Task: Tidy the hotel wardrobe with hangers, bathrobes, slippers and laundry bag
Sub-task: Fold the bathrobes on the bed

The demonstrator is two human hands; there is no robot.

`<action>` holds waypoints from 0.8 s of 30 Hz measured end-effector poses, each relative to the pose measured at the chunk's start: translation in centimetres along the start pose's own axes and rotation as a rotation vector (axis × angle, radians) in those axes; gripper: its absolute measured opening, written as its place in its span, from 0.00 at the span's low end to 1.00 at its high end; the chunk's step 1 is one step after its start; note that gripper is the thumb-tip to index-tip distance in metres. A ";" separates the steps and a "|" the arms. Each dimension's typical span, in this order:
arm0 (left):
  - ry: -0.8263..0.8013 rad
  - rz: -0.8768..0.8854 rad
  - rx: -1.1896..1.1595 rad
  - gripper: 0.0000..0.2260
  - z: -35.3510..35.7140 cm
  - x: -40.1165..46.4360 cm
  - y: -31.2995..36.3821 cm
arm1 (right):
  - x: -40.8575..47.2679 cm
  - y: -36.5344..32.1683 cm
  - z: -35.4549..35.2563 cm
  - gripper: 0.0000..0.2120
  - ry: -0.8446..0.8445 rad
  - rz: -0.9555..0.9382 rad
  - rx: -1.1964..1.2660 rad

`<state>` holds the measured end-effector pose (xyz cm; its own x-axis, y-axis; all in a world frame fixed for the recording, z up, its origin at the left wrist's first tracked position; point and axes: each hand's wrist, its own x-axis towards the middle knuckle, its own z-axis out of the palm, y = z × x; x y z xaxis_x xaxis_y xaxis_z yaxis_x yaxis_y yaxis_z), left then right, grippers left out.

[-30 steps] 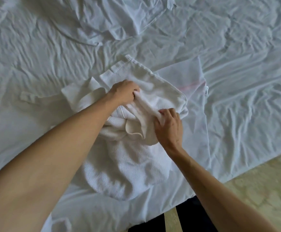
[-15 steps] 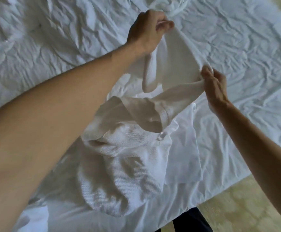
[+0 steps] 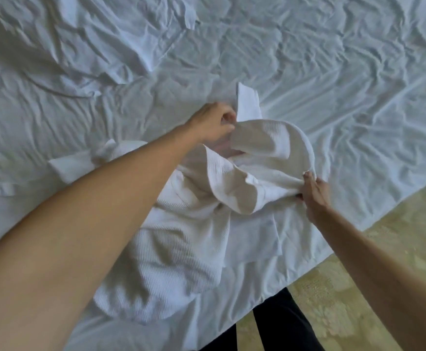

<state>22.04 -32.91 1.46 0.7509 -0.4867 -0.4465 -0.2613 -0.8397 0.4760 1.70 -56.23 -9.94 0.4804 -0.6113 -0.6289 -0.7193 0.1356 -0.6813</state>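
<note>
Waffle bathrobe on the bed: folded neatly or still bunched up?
Bunched, not folded. The waffle bathrobe lies rumpled on the bed sheet, its upper edge lifted between the left hand and right hand.

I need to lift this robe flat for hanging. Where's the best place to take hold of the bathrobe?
Take the bathrobe by its thick rolled collar edge, where the left hand and right hand already pinch it. Come from above at both ends: that band arches up off the bed sheet, while the body lies crumpled flat.
</note>
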 end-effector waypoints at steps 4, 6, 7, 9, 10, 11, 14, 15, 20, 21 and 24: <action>-0.047 -0.138 -0.052 0.18 0.3 -1.9 -4.9 | 0.8 -1.0 0.0 0.10 0.065 -0.034 -0.129; -0.017 -0.171 -0.050 0.21 -0.7 -2.6 -6.6 | -0.1 -3.5 0.1 0.12 0.248 -0.154 -0.127; -0.005 -0.190 -0.038 0.23 -1.4 -3.0 -7.4 | -0.8 -5.0 0.3 0.14 0.332 -0.260 -0.123; -0.013 -0.234 0.014 0.28 -2.5 -4.0 -9.0 | -2.7 -7.9 1.3 0.14 0.373 -0.505 -0.118; -0.034 -0.258 0.043 0.30 -2.9 -4.5 -9.8 | -3.8 -8.9 2.1 0.13 0.311 -0.620 -0.146; -0.054 -0.285 0.065 0.32 -3.1 -5.1 -10.6 | -4.9 -9.5 3.2 0.11 0.211 -0.735 -0.187; -0.115 -0.383 0.117 0.41 -2.5 -6.8 -13.2 | -7.9 -9.8 7.9 0.12 -0.173 -0.936 -0.406; -0.142 -0.409 0.156 0.43 -1.9 -7.3 -13.9 | -8.7 -9.8 9.7 0.16 -0.281 -0.961 -0.513; -0.117 -0.436 0.297 0.31 1.1 -9.6 -15.5 | -9.7 -9.1 17.8 0.24 -0.405 -0.808 -1.036; -0.045 -0.404 0.288 0.27 1.1 -10.1 -15.5 | -9.9 -9.2 18.6 0.18 -0.368 -0.799 -1.035; 0.307 -0.246 0.273 0.20 -0.4 -12.6 -15.2 | -10.9 -10.3 18.5 0.11 -0.231 -0.976 -0.785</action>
<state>16.79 -13.93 0.21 0.9440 -0.2069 -0.2570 -0.1726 -0.9735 0.1498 13.17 -36.50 -3.01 0.9946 -0.0360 -0.0974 -0.0834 -0.8360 -0.5423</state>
